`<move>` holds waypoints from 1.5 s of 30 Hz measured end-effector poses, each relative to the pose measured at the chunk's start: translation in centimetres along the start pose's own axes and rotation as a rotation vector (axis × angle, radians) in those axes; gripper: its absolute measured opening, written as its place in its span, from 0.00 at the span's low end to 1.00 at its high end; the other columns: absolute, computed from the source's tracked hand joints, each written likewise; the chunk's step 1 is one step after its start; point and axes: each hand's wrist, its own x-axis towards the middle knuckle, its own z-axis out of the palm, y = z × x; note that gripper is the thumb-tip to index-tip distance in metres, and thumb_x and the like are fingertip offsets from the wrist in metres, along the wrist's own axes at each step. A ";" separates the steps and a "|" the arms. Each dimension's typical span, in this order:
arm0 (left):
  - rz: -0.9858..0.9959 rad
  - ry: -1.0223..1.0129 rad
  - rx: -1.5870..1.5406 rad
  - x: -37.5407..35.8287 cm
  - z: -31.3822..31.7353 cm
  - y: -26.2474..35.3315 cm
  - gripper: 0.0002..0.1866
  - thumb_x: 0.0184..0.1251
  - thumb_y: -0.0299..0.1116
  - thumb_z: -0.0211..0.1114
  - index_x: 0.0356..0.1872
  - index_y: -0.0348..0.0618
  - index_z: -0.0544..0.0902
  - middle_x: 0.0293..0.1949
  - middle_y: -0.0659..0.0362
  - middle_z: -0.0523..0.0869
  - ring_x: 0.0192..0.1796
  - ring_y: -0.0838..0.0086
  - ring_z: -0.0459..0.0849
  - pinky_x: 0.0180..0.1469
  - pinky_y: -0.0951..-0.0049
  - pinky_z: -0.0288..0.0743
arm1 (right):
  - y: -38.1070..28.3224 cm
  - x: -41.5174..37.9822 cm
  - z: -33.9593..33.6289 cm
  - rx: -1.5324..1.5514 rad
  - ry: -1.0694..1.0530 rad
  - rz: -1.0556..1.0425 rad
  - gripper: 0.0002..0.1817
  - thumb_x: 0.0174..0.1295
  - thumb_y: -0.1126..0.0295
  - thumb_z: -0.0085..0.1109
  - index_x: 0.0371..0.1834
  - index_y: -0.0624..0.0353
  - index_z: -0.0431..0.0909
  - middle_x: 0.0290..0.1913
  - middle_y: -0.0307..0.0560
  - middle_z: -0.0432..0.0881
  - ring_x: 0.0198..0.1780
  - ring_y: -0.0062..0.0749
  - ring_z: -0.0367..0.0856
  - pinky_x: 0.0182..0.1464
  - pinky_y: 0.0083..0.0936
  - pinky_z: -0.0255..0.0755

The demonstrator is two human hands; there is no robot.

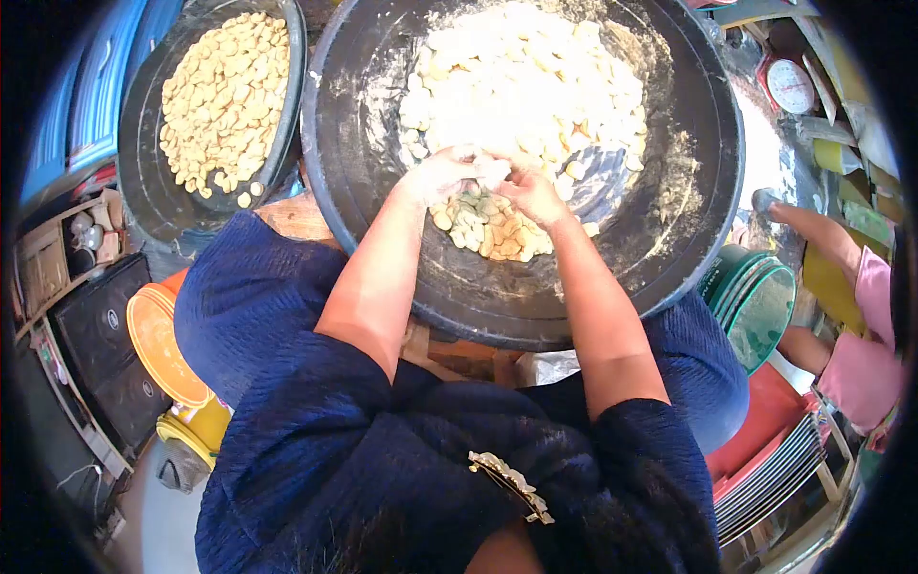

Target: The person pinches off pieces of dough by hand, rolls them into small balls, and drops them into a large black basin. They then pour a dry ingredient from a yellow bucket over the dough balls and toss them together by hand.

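Note:
Both hands meet over a large round black basin on my lap, dusted with white powder. My left hand, whitened by powder, is closed with its fingertips against a pale dough piece. From the other side my right hand pinches the same piece; glare blurs its outline. Beyond the hands lies a broad heap of small flat dough pieces, its middle washed out by bright light. A smaller group of dough pieces rests below my hands, on the near side of the basin.
At upper left, a second black basin contains many yellowish dough pieces. Orange tubs stand left, stacked green containers right. A person in pink reaches in at the right. A dial scale sits at upper right.

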 end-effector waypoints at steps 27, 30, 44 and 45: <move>0.143 0.720 1.230 4.9 -8.8 -3.1 0.18 0.55 0.42 0.61 0.36 0.35 0.80 0.33 0.47 0.83 0.34 0.60 0.82 0.41 0.65 0.73 | 8.9 5.7 -5.8 -0.908 0.736 0.202 0.45 0.46 0.45 0.61 0.66 0.56 0.58 0.66 0.61 0.54 0.66 0.57 0.55 0.61 0.41 0.59; 0.031 1.014 0.592 5.7 -8.6 -7.2 0.27 0.58 0.44 0.58 0.54 0.35 0.71 0.59 0.43 0.63 0.55 0.53 0.71 0.55 0.62 0.69 | 7.3 2.7 4.0 -1.033 0.170 0.542 0.54 0.49 0.36 0.49 0.70 0.58 0.38 0.71 0.63 0.28 0.70 0.64 0.32 0.60 0.71 0.34; -0.770 0.029 0.717 0.3 -3.0 -1.5 0.44 0.47 0.67 0.55 0.58 0.41 0.66 0.53 0.40 0.73 0.41 0.51 0.81 0.34 0.57 0.78 | 19.4 1.8 -5.4 -0.363 0.311 0.720 0.40 0.56 0.35 0.45 0.49 0.67 0.75 0.48 0.57 0.77 0.49 0.42 0.76 0.44 0.31 0.72; -0.639 0.309 0.718 0.4 -3.4 -0.6 0.40 0.51 0.64 0.54 0.56 0.40 0.68 0.52 0.40 0.74 0.43 0.49 0.80 0.37 0.55 0.78 | 17.8 2.3 -2.6 -0.363 0.235 0.713 0.39 0.56 0.37 0.46 0.50 0.67 0.74 0.51 0.57 0.75 0.51 0.43 0.74 0.44 0.32 0.72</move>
